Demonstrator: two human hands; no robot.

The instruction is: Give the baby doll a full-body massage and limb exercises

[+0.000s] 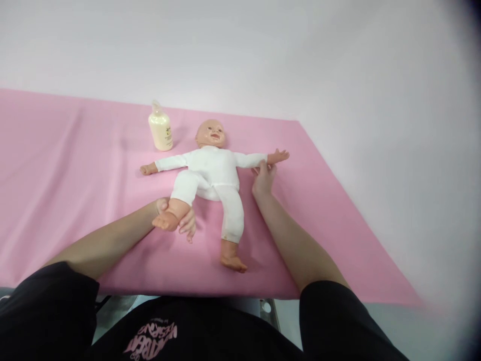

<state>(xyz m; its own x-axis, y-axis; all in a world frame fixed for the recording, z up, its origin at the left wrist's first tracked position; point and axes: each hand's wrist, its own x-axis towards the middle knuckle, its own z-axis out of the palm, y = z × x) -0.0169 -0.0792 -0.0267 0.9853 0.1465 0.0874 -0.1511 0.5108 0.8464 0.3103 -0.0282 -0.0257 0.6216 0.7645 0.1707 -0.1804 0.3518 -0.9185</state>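
A baby doll [210, 173] in a white suit lies on its back on a pink cloth [75, 165], arms spread wide. My left hand [180, 218] cups the doll's left-side foot and ankle from below, and that leg is raised and bent. My right hand [263, 178] rests against the doll's right-side arm near the wrist, fingers closed on the sleeve end. The doll's other leg lies straight toward me.
A cream lotion bottle [161, 128] with a pump top stands upright on the cloth just left of the doll's head. The cloth's near edge hangs over a table edge in front of my body. A plain white wall rises behind.
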